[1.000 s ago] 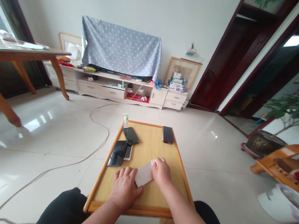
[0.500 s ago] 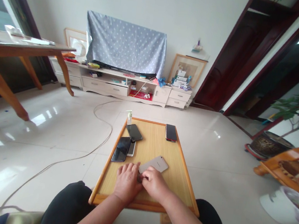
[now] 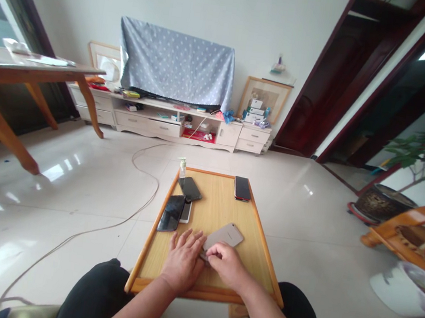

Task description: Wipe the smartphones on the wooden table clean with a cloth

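Note:
A small wooden table (image 3: 229, 213) stands in front of my knees. A pale gold phone (image 3: 226, 235) lies face down on it, tilted. My left hand (image 3: 182, 259) rests flat on the table with fingers spread, its fingertips touching the phone's near left edge. My right hand (image 3: 225, 265) is curled, fingers pinched at the phone's near corner. Two dark phones (image 3: 172, 212) (image 3: 190, 188) lie at the table's left edge, one of them over a white phone (image 3: 185, 212). A red-edged phone (image 3: 242, 188) sits at the far right.
A small pump bottle (image 3: 182, 167) stands at the table's far left corner. A cable (image 3: 126, 215) runs across the tiled floor. A large wooden table (image 3: 31, 78) is at left, a TV cabinet (image 3: 170, 122) at the back, a potted plant (image 3: 410, 174) and wooden chair (image 3: 414, 232) at right.
My right hand slid from the phone's far end to its near corner, uncovering the phone. The phone turned slightly and lies a little farther right. The left hand stayed flat.

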`<state>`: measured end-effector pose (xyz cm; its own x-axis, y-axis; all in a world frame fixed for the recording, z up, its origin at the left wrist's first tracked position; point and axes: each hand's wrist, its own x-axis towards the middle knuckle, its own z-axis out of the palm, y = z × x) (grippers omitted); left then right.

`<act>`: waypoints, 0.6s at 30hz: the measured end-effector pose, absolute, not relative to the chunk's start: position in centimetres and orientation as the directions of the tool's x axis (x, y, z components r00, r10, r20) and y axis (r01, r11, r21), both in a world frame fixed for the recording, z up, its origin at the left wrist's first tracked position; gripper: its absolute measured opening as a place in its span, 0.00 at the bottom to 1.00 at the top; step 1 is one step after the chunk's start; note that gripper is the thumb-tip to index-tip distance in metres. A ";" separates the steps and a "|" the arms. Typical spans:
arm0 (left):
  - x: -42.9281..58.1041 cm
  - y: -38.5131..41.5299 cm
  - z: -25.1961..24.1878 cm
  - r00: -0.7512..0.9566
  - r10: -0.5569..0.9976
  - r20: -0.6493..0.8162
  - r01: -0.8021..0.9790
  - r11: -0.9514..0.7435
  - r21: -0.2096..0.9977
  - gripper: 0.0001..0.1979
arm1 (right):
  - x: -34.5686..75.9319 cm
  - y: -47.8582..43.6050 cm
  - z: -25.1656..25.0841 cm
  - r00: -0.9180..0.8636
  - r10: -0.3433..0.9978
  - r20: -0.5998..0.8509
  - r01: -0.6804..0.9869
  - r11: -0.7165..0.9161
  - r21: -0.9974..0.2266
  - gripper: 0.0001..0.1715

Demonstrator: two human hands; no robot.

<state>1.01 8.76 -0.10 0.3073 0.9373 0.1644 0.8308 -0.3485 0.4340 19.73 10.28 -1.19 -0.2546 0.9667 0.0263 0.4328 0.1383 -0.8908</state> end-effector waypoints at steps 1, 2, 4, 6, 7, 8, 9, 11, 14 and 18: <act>1.0 8.8 -0.2 0.318 0.936 0.152 0.828 -0.352 0.436 0.29 | 20.3 10.5 -1.4 -0.198 0.980 -0.003 0.393 0.076 -0.917 0.07; 1.0 8.8 -0.2 0.328 0.934 0.142 0.826 -0.356 0.436 0.29 | 21.0 10.7 -1.6 -0.121 0.992 -0.022 0.370 0.025 -0.929 0.08; 1.2 8.8 -0.2 0.338 0.931 0.135 0.824 -0.362 0.435 0.28 | 22.6 11.4 -1.9 0.051 0.999 0.013 0.411 -0.009 -0.912 0.09; 1.5 8.8 0.0 0.338 0.930 0.146 0.825 -0.367 0.430 0.26 | 23.9 11.8 -2.0 0.145 0.982 0.118 0.547 0.020 -0.837 0.08; 1.6 8.8 0.0 0.333 0.930 0.156 0.827 -0.368 0.426 0.26 | 24.1 11.8 -1.9 0.141 0.976 0.166 0.616 0.045 -0.786 0.08; 1.7 8.8 0.1 0.326 0.930 0.168 0.829 -0.367 0.421 0.26 | 24.0 11.5 -1.8 0.112 0.973 0.204 0.671 0.078 -0.738 0.08; 1.8 8.7 0.2 0.319 0.930 0.180 0.832 -0.366 0.417 0.26 | 23.6 11.1 -1.6 0.065 0.971 0.231 0.708 0.119 -0.696 0.09; 2.0 8.6 0.3 0.296 0.933 0.204 0.841 -0.356 0.408 0.26 | 22.1 9.8 -1.3 -0.047 0.961 0.273 0.739 0.217 -0.637 0.11; 2.1 8.5 0.4 0.268 0.936 0.229 0.855 -0.341 0.391 0.23 | 19.6 7.8 -0.9 -0.185 0.934 0.304 0.736 0.337 -0.587 0.11; 2.2 8.4 0.3 0.261 0.932 0.251 0.865 -0.342 0.368 0.21 | 20.0 7.8 -0.9 -0.210 0.925 0.316 0.760 0.358 -0.542 0.12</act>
